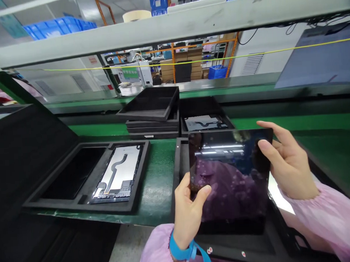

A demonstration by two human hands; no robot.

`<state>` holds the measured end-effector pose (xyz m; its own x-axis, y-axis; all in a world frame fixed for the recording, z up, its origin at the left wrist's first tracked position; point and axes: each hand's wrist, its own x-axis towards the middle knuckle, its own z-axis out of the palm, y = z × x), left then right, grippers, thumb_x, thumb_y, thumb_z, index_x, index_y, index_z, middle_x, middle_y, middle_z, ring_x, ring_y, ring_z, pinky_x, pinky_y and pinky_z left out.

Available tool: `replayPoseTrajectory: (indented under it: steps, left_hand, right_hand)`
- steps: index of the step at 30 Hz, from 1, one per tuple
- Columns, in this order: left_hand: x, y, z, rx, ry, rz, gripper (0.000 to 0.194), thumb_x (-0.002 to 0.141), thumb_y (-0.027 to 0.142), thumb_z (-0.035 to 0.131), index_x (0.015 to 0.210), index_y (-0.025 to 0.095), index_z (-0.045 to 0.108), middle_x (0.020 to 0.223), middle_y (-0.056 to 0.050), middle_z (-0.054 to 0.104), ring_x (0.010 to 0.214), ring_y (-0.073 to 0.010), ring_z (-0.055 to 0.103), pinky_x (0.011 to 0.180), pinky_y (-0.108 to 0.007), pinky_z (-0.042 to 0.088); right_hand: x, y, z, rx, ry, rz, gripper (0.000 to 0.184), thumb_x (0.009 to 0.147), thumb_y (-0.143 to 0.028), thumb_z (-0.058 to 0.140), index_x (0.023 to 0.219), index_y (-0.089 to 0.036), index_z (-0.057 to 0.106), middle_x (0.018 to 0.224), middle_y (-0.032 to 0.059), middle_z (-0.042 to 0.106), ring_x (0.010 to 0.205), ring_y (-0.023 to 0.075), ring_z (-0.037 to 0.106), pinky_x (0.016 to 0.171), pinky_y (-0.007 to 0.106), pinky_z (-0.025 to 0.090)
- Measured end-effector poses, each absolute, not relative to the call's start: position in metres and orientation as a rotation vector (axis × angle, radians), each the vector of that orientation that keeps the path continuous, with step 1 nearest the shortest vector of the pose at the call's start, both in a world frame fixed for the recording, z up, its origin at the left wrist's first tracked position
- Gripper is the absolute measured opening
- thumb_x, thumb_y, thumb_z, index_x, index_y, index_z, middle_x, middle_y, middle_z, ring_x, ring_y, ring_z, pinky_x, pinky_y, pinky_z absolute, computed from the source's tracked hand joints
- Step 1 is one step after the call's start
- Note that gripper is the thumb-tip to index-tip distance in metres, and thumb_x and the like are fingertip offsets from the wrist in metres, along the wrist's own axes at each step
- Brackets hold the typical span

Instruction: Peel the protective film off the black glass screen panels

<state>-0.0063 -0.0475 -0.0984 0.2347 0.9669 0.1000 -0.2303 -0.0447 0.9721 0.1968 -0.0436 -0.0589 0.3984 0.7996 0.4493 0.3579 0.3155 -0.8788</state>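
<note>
A dark glossy tablet screen (232, 182) is held up in front of me, its face reflecting ceiling lights and pink cloth. My left hand (190, 211), with a blue wrist strap (183, 248), grips its left edge, thumb on the front. On the upper right edge, my right hand (289, 160) pinches it with the thumb on the glass. Below the screen lies a black foam tray (235, 244), mostly hidden behind it. Part of a bright panel (280, 192) shows under my right wrist; what it belongs to is partly covered.
To the left, a black foam tray (147, 155) holds a dark screen (75, 174) and a panel with a ribbon cable (118, 172). Black trays (150, 105) are stacked behind. Another tray beside them holds a panel (205, 122). A shelf beam (187, 24) crosses above the green bench (157, 186).
</note>
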Motion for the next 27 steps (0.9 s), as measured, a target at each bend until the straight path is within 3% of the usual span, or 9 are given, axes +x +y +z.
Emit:
replayPoseTrajectory:
  steps: [6, 8, 10, 12, 14, 17, 21, 24, 27]
  left_hand:
    - [-0.006, -0.049, -0.098, 1.216, 0.819, 1.171, 0.022, 0.082, 0.022, 0.061, 0.104, 0.019, 0.063, 0.098, -0.001, 0.069, 0.098, -0.0144, 0.061, 0.088, -0.022, 0.045]
    - [-0.006, -0.049, -0.099, 1.211, 0.846, 1.178, 0.025, 0.082, 0.024, 0.062, 0.106, 0.019, 0.062, 0.105, -0.002, 0.068, 0.103, -0.0158, 0.06, 0.091, -0.023, 0.044]
    - [-0.006, -0.05, -0.102, 1.224, 0.864, 1.169, 0.026, 0.082, 0.026, 0.062, 0.107, 0.019, 0.061, 0.11, -0.003, 0.066, 0.107, -0.0174, 0.058, 0.093, -0.024, 0.043]
    - [-0.007, -0.051, -0.104, 1.268, 0.856, 1.129, 0.026, 0.082, 0.028, 0.062, 0.107, 0.02, 0.062, 0.108, -0.003, 0.067, 0.109, -0.0188, 0.057, 0.094, -0.025, 0.043]
    - [-0.006, -0.052, -0.106, 1.326, 0.842, 1.09, 0.026, 0.084, 0.03, 0.06, 0.109, 0.022, 0.061, 0.105, -0.002, 0.067, 0.109, -0.0192, 0.057, 0.093, -0.027, 0.043]
    - [-0.003, -0.053, -0.107, 1.441, 0.92, 1.317, 0.038, 0.086, 0.026, 0.059, 0.123, 0.028, 0.052, 0.126, -0.003, 0.056, 0.123, -0.0202, 0.047, 0.104, -0.032, 0.036]
    - [-0.001, -0.052, -0.104, 1.331, 1.105, 1.938, 0.048, 0.084, 0.017, 0.059, 0.127, 0.031, 0.042, 0.147, -0.003, 0.028, 0.14, -0.0212, 0.022, 0.115, -0.041, 0.019]
    - [-0.001, -0.048, -0.103, 1.112, 0.964, 1.735, 0.064, 0.084, 0.026, 0.06, 0.138, 0.03, 0.026, 0.152, -0.006, 0.019, 0.142, -0.0192, 0.016, 0.115, -0.038, 0.019]
    - [-0.001, -0.044, -0.103, 0.928, 0.56, 1.411, 0.094, 0.078, 0.042, 0.067, 0.146, 0.03, 0.003, 0.152, -0.012, 0.023, 0.139, -0.023, 0.027, 0.11, -0.039, 0.032]
  right_hand:
    - [0.203, -0.045, -0.054, -1.211, -1.27, 0.316, 0.036, 0.086, -0.04, 0.057, 0.121, -0.036, 0.053, 0.105, 0.001, 0.062, 0.097, 0.0211, 0.06, 0.083, 0.034, 0.052]
    - [0.203, -0.045, -0.038, -1.23, -1.47, 0.001, 0.031, 0.086, -0.035, 0.056, 0.117, -0.034, 0.056, 0.123, -0.0001, 0.053, 0.117, 0.0238, 0.049, 0.103, 0.04, 0.04]
    - [0.199, -0.042, -0.016, -1.198, -1.77, -0.34, 0.03, 0.084, -0.034, 0.058, 0.115, -0.031, 0.058, 0.131, -0.0009, 0.048, 0.126, 0.0265, 0.041, 0.111, 0.044, 0.029]
    - [0.191, -0.036, 0.007, -1.175, -2.1, -0.376, 0.034, 0.082, -0.043, 0.059, 0.113, -0.028, 0.06, 0.123, 0.0016, 0.054, 0.116, 0.0275, 0.049, 0.102, 0.044, 0.038]
    - [0.182, -0.028, 0.03, -1.244, -2.336, -0.083, 0.039, 0.079, -0.054, 0.058, 0.106, -0.025, 0.064, 0.1, 0.0033, 0.064, 0.088, 0.0231, 0.061, 0.078, 0.036, 0.049]
    - [0.179, -0.017, 0.055, -1.353, -2.376, 0.22, 0.043, 0.078, -0.062, 0.053, 0.082, -0.021, 0.066, 0.069, 0.0001, 0.061, 0.055, 0.0112, 0.053, 0.051, 0.023, 0.041]
    - [0.2, -0.015, 0.064, -1.385, -1.722, 0.224, 0.035, 0.072, -0.051, 0.066, 0.081, -0.017, 0.062, 0.065, -0.0012, 0.059, 0.054, 0.0082, 0.053, 0.053, 0.02, 0.042]
    - [0.204, -0.025, 0.043, -1.364, -1.068, 0.547, 0.027, 0.07, -0.033, 0.068, 0.091, -0.018, 0.06, 0.075, 0.0024, 0.062, 0.054, 0.0119, 0.056, 0.05, 0.024, 0.046]
    - [0.184, -0.045, 0.004, -1.244, -0.806, 0.792, 0.028, 0.071, -0.035, 0.068, 0.092, -0.019, 0.061, 0.091, 0.0065, 0.063, 0.064, 0.0174, 0.061, 0.053, 0.028, 0.053]
